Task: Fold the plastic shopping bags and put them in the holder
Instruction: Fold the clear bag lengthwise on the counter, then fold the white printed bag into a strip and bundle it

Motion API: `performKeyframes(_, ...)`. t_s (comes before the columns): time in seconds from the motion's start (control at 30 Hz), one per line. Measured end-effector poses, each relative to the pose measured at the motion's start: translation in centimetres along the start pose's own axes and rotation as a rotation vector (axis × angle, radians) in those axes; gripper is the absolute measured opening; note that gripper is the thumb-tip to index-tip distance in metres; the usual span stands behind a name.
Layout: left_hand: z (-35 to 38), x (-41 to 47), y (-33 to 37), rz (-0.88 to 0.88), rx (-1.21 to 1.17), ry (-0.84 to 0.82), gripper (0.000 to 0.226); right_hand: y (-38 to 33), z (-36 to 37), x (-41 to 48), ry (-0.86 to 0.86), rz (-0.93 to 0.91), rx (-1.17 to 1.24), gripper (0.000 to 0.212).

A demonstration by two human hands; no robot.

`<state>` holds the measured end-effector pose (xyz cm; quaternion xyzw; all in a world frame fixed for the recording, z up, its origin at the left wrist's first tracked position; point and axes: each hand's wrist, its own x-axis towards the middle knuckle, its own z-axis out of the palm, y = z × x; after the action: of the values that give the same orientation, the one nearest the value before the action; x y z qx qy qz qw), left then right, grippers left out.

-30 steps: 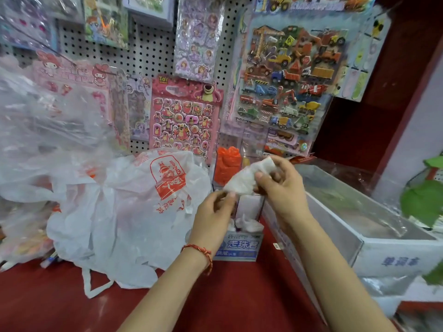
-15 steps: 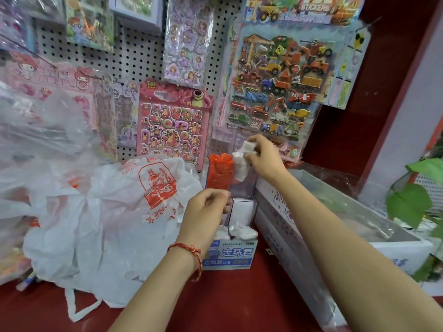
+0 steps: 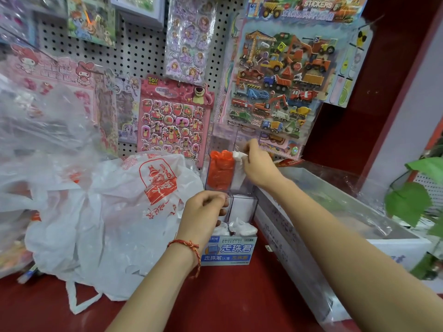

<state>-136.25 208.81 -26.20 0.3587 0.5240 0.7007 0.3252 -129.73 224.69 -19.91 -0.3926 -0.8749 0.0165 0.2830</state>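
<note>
Obs 1: Since half a second ago your right hand (image 3: 257, 167) has come lower, and the folded white bag (image 3: 238, 155) now sits deeper in the clear holder (image 3: 243, 207).
Obs 2: Position?
Obs 1: Rear compartment, touching the orange bags (image 3: 220, 172), top edge showing. Your right fingers pinch that edge.
Obs 2: Other hand?
Obs 1: Your left hand (image 3: 203, 212) is curled at the holder's front rim. Cannot tell whether it grips anything. A loose printed bag (image 3: 143, 200) lies on the red surface (image 3: 215, 295), left of the holder.
</note>
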Motion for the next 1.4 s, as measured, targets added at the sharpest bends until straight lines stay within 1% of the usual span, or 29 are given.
performKeyframes(0.07,-0.1,-0.2,0.1,-0.007,-0.004,-0.003,0.021,0.5,0.7,-0.9,0.084,-0.013,-0.007,0.021)
performKeyframes(0.13,-0.4,-0.4,0.2,-0.008,0.004,-0.003,0.020,0.8,1.0,-1.3,0.112,0.005,-0.084,0.032)
performKeyframes(0.17,-0.6,-0.5,0.3,-0.009,0.015,-0.002,0.019,0.7,0.8,-1.4,0.080,0.031,-0.101,0.039)
performKeyframes(0.23,-1.2,-0.6,0.4,-0.010,0.045,0.004,0.017,0.5,0.0,-1.6,-0.042,0.083,-0.118,0.053)
performKeyframes(0.3,-1.9,-0.9,0.6,-0.018,0.074,0.012,0.016,0.3,-1.0,-2.0,-0.156,0.107,-0.189,0.063)
performKeyframes(0.33,-2.4,-1.1,0.7,-0.028,0.090,0.017,0.016,0.1,-1.4,-2.3,-0.166,0.112,-0.196,0.066)
performKeyframes(0.37,-3.0,-1.2,0.7,-0.040,0.110,0.025,0.017,0.0,-1.6,-2.6,-0.116,0.112,-0.169,0.068)
performKeyframes(0.4,-3.8,-1.4,0.7,-0.053,0.135,0.037,0.018,-0.4,-1.7,-3.2,-0.005,0.106,-0.109,0.068)
performKeyframes(0.43,-4.7,-1.6,0.8,-0.068,0.164,0.049,0.018,-0.9,-1.5,-3.9,0.141,0.100,-0.029,0.065)
performKeyframes(0.47,-5.7,-1.7,0.8,-0.086,0.193,0.065,0.017,-1.8,-1.1,-4.8,0.289,0.091,0.066,0.060)
performKeyframes(0.5,-6.8,-1.7,0.7,-0.106,0.227,0.087,0.016,-3.0,-0.4,-5.8,0.386,0.085,0.167,0.053)
performKeyframes(0.53,-8.0,-1.7,0.3,-0.125,0.273,0.114,0.016,-4.3,0.7,-7.0,0.402,0.067,0.254,0.047)
performKeyframes(0.57,-9.2,-1.8,-0.2,-0.143,0.332,0.143,0.017,-5.5,2.2,-8.4,0.345,0.032,0.310,0.044)
performKeyframes(0.6,-10.5,-2.0,-0.8,-0.155,0.398,0.175,0.018,-6.7,4.1,-9.7,0.244,-0.022,0.336,0.042)
performKeyframes(0.67,-13.4,-2.8,-2.2,-0.159,0.538,0.233,0.022,-8.8,8.1,-12.5,-0.019,-0.127,0.349,0.043)
performKeyframes(0.73,-16.2,-4.4,-3.1,-0.144,0.665,0.244,0.026,-10.4,11.3,-14.6,-0.262,-0.218,0.272,0.046)
performKeyframes(0.8,-18.5,-6.0,-3.3,-0.122,0.842,0.205,0.029,-11.6,13.5,-15.9,-0.416,-0.315,0.108,0.057)
performKeyframes(0.87,-19.9,-7.1,-3.2,-0.090,0.980,0.204,0.029,-12.8,14.3,-16.5,-0.446,-0.332,-0.014,0.064)
performKeyframes(0.93,-20.3,-7.8,-3.0,-0.057,1.029,0.195,0.020,-13.6,14.8,-16.1,-0.434,-0.284,-0.077,0.063)
performKeyframes(0.97,-20.3,-8.1,-2.9,-0.046,1.037,0.177,0.017,-13.8,15.0,-15.6,-0.451,-0.246,-0.078,0.061)
performKeyframes(1.0,-20.2,-8.3,-2.9,-0.033,1.037,0.164,0.016,-13.9,15.2,-15.0,-0.477,-0.181,-0.025,0.060)
performKeyframes(1.07,-20.4,-8.9,-2.9,-0.009,1.047,0.158,0.016,-13.9,15.5,-14.2,-0.513,-0.048,0.115,0.051)
performKeyframes(1.1,-20.6,-9.1,-2.8,-0.001,1.055,0.164,0.017,-13.9,15.6,-13.9,-0.517,-0.011,0.137,0.044)
performKeyframes(1.17,-21.2,-9.5,-2.7,-0.010,1.058,0.179,0.017,-14.1,15.9,-13.9,-0.528,-0.019,0.059,0.033)
performKeyframes(1.27,-22.0,-10.3,-2.6,-0.058,1.054,0.198,0.013,-14.5,15.9,-14.1,-0.525,-0.078,-0.034,0.027)
performKeyframes(1.33,-22.3,-10.9,-2.6,-0.080,1.052,0.207,0.013,-14.6,15.6,-14.1,-0.505,-0.073,-0.016,0.021)
performKeyframes(1.4,-22.4,-11.4,-2.7,-0.093,1.052,0.216,0.014,-14.7,15.0,-14.2,-0.416,-0.024,0.054,0.007)
